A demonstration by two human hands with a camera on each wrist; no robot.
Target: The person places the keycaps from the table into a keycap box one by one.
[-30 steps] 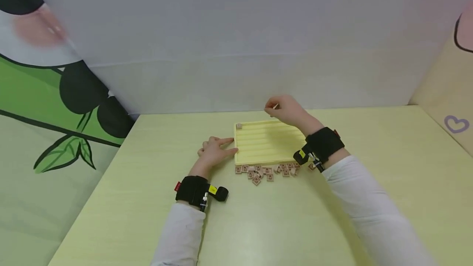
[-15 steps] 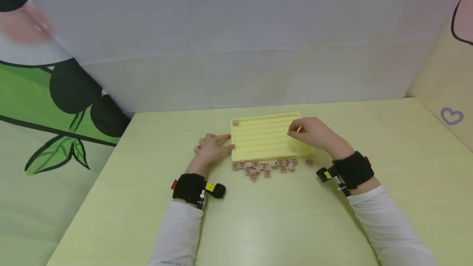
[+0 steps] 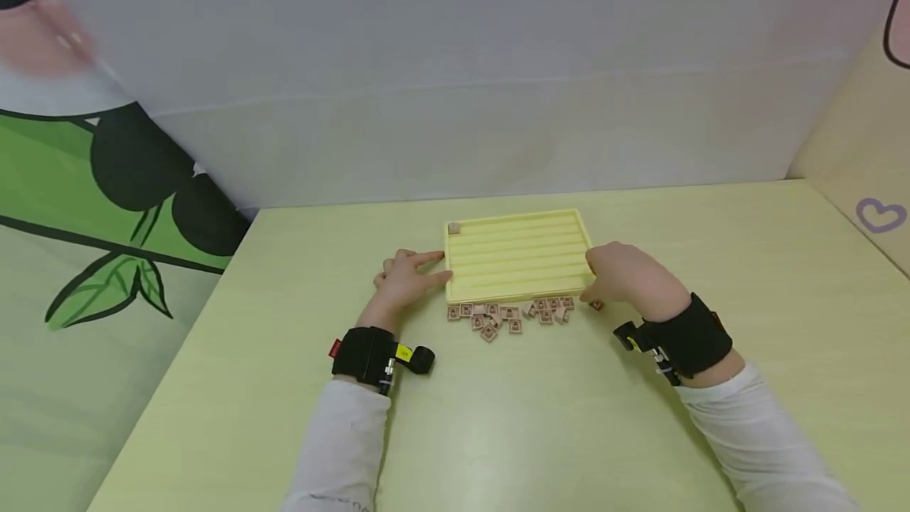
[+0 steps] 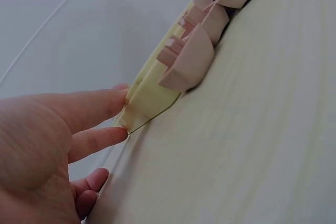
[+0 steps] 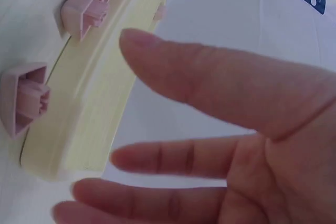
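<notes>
Since a second ago the right hand (image 3: pixel 626 275) has drawn back from the far edge of the yellow tray (image 3: pixel 517 255), crossed its grooves, and now sits at the tray's near right corner, at about 4 o'clock from the tray's middle. In the right wrist view its fingers (image 5: pixel 173 156) are spread and nearly straight, grasping nothing, with the tray's rounded corner (image 5: pixel 79 129) just beside them. The left hand (image 3: pixel 407 279) has stayed at 9 o'clock, its straight fingertips (image 4: pixel 113 132) pressed against the tray's near left corner (image 4: pixel 149 95). One pink tile (image 3: pixel 454 228) sits in the far left corner of the tray. A loose pile of pink tiles (image 3: pixel 508 314) lies along the tray's near edge at 6 o'clock, touching it, and a single tile (image 3: pixel 596 305) lies by the right hand. The table (image 3: pixel 498 417) stretches open toward 6, 3 and 9 o'clock; at 12 o'clock a narrower strip separates the tray from the white backdrop (image 3: pixel 455 69).
</notes>
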